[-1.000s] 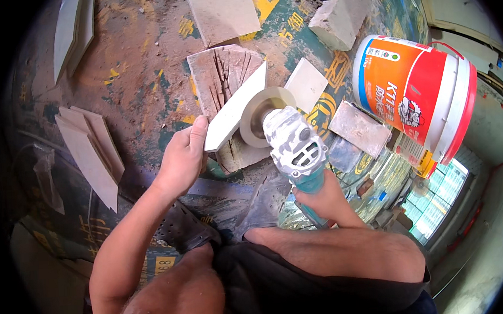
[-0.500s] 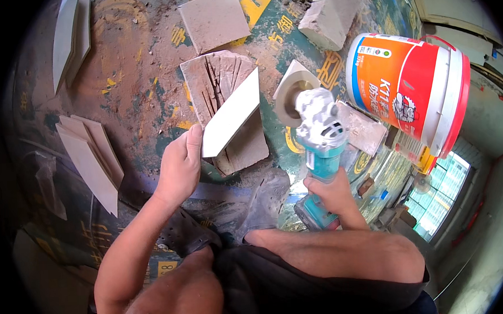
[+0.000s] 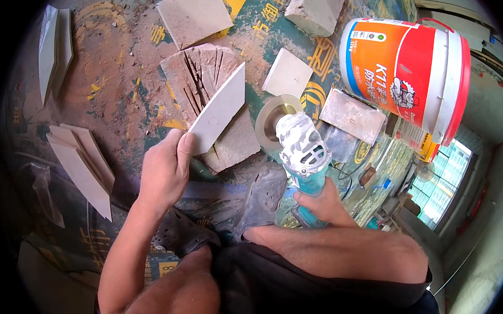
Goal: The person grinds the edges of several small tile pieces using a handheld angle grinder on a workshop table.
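My left hand (image 3: 165, 166) grips the near end of a pale tile strip (image 3: 219, 108), thumb on top. The strip is held tilted above a scored, dusty block (image 3: 180, 75), hiding part of it and of the tile slab (image 3: 235, 142) under it. My right hand (image 3: 322, 203) is wrapped round the teal body of an angle grinder (image 3: 303, 148) with a grey-and-white patterned head. Its round disc (image 3: 268, 127) is to the right of the strip, apart from it. Whether the disc is spinning I cannot tell.
A red and orange bucket (image 3: 392, 73) stands at the right. Cut tiles (image 3: 81, 166) lean together at left, with more (image 3: 55, 56) beyond. A square tile (image 3: 194, 16), a small tile (image 3: 287, 72), a stone block (image 3: 317, 7) and a dusty tile piece (image 3: 352, 116) lie around. My shoes (image 3: 262, 196) are close by.
The grinder has moved left and nearer to the tile strip, uncovering the small tile behind it. My left hand and the strip have shifted slightly left and tilted. The view has moved a little.
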Action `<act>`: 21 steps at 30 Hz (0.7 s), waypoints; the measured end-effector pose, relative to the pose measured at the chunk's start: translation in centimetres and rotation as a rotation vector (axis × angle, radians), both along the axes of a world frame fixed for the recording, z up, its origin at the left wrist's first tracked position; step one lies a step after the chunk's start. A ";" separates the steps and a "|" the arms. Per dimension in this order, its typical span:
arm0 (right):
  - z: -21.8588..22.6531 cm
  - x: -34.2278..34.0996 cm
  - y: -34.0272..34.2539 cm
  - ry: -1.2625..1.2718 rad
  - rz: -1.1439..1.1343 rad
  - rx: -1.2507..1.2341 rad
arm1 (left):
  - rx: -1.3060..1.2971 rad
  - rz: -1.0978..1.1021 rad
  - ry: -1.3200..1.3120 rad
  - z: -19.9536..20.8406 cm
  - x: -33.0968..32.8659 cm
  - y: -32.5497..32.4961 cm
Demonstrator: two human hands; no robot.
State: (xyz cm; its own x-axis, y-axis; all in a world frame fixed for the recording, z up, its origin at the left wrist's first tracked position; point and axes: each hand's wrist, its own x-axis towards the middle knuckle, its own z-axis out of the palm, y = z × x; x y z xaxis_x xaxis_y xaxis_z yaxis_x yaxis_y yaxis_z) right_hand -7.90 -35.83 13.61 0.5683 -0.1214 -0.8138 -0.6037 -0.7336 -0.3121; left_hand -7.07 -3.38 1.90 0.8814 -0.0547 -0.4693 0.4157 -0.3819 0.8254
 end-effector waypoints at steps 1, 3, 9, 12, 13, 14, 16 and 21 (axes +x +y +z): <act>0.0 0.0 0.3 -0.002 0.013 -0.010 | -0.019 -0.020 0.027 -0.3 -0.1 0.0; 0.2 0.0 0.7 -0.031 0.042 -0.018 | -0.115 0.015 0.073 -0.9 0.1 -0.1; -0.5 -0.5 0.1 0.019 0.115 0.133 | -0.308 0.126 0.135 -2.0 -0.4 -0.5; -0.6 0.1 0.7 0.037 0.193 0.166 | -0.341 0.130 0.220 -1.4 -0.1 -0.5; -0.9 0.1 0.6 0.040 0.217 0.172 | -0.344 0.126 0.214 -1.3 0.0 -0.5; -1.1 0.1 0.4 0.043 0.241 0.177 | -0.348 0.120 0.208 -1.2 0.1 -0.5; -1.5 0.2 0.4 0.058 0.291 0.176 | -0.353 0.125 0.205 -1.3 0.1 -0.5; -1.2 1.2 2.0 0.061 0.342 0.120 | -0.351 0.149 0.206 -1.4 0.0 -0.8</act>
State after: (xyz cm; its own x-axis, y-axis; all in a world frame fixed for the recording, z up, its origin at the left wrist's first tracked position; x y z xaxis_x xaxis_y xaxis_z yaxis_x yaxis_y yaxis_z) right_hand -6.72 -33.85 12.37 0.5091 0.1656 -0.8446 -0.3500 -0.8567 -0.3789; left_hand -7.02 -4.19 0.54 0.7813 -0.1213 -0.6123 0.6152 -0.0165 0.7882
